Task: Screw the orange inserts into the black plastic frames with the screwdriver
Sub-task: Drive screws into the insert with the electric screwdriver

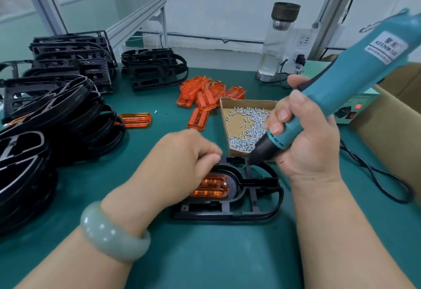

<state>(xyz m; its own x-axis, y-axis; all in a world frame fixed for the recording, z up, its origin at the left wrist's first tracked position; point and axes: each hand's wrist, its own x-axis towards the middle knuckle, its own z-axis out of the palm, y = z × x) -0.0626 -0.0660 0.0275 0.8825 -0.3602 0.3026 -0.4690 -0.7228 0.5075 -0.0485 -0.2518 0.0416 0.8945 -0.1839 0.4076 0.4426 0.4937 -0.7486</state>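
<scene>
A black plastic frame lies on the green table in front of me with an orange insert seated in its left opening. My left hand rests on the frame's upper left, fingers curled over the insert's far edge; whether it pinches anything is hidden. My right hand grips a teal electric screwdriver, its black tip pointing down at the frame's top edge. A silver screw shows at the insert's right end.
A cardboard tray of silver screws sits just behind the frame. Loose orange inserts lie beyond it, one more to the left. Stacks of black frames fill the left side. A glass bottle, power box and cardboard box stand at the right.
</scene>
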